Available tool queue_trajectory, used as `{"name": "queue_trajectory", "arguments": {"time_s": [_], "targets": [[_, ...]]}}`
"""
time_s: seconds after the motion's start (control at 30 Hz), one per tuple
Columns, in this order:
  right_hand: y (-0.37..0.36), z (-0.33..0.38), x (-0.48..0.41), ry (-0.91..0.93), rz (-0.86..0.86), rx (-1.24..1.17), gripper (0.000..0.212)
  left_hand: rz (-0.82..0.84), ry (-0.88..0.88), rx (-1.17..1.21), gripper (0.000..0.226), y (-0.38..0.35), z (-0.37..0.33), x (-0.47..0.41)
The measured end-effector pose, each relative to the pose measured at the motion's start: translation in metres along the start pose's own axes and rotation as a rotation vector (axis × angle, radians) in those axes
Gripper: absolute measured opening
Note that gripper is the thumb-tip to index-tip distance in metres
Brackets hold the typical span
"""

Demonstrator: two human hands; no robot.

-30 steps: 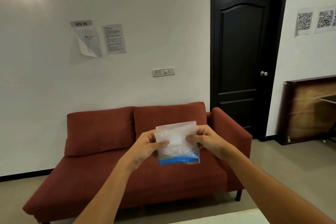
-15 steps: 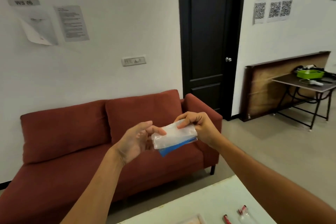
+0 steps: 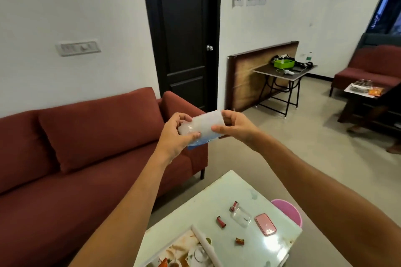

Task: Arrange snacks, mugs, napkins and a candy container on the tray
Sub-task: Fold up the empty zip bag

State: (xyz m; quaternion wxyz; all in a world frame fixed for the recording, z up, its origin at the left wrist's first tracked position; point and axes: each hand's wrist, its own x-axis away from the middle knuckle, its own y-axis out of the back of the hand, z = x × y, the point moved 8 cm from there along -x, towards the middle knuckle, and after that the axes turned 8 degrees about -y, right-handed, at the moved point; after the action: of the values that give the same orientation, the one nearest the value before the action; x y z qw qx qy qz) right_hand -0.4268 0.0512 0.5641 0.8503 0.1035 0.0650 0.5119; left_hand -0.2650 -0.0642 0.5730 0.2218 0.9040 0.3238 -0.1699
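**Two hands on the napkin pack, nothing placed from it yet**

You've got the napkin pack point(image 3: 200, 129) pinched from both ends, held up in the air well above the table point(image 3: 256, 243). Left hand point(image 3: 173, 134) has thumb under and fingers curled over its end; right hand point(image 3: 235, 125) clamps the other end between thumb and fingers. Both grips closed on the pack, blue edge hanging below your left thumb.

Step, as I read it: opening or prepping the napkins before they go on the tray point(image 3: 204, 243). Can't tell if the pack is open.

Down below your forearms: tray's rim at the near table edge, three loose wrapped candies point(image 3: 221, 222) beyond it, a clear candy container point(image 3: 240, 217) lying among them, a pink phone point(image 3: 265, 224) just right of that.

Next move needs a firm two-sided pull or peel, then lower toward the tray. Thin film is slippery; watch it.
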Motion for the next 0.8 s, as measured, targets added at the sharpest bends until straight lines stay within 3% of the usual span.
{"name": "queue_trajectory", "arguments": {"time_s": [0.1,0.23,0.37,0.5,0.67,0.8], "targets": [[0.044,-0.023,0.002,-0.023,-0.067,-0.001,0.049,0.103,0.094,0.056,0.066,-0.046,0.020,-0.014],[0.108,-0.085,-0.002,-0.106,-0.128,0.018,0.046,0.137,0.200,0.118,0.034,-0.121,0.064,-0.035],[0.185,-0.178,-0.015,-0.242,-0.197,0.014,0.028,0.078,0.413,0.225,0.025,-0.227,0.130,-0.047],[0.275,-0.297,-0.020,-0.408,-0.302,-0.013,0.019,0.025,0.620,0.240,0.029,-0.364,0.215,-0.059],[0.366,-0.477,0.015,-0.712,-0.547,0.037,0.020,0.137,0.801,0.033,0.066,-0.522,0.308,-0.037],[0.394,-0.617,0.050,-0.951,-0.652,0.112,0.029,0.240,0.916,0.001,0.055,-0.621,0.369,0.002]]}}
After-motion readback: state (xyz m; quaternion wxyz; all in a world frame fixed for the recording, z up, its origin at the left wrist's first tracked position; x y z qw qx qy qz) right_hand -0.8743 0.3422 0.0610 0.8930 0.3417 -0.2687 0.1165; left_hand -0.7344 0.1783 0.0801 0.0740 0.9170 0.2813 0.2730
